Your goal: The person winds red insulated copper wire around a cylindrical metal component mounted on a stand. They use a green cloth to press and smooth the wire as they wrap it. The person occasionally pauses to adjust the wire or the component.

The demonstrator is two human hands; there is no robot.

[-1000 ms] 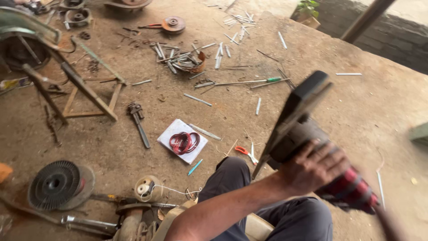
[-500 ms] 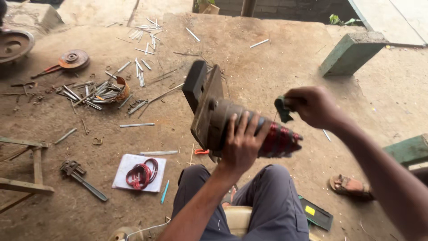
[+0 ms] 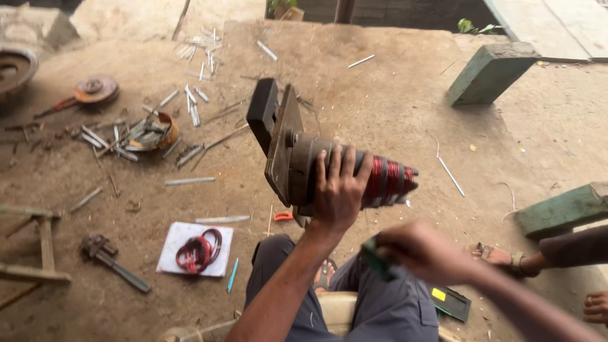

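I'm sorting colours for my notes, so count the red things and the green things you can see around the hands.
Red: 2, the red wire winding on the grey metal motor core held in the left hand, and the red wire coil on white paper.
Green: 3, two green painted wooden blocks and the small green piece in the right hand.
Total: 5

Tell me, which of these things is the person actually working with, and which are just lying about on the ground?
In hand:
- motor core with red wire windings, gripped by the left hand
- small dark green piece in the right hand

Lying about:
- coil of red wire on white paper
- pipe wrench
- scattered metal strips
- green block
- round metal disc
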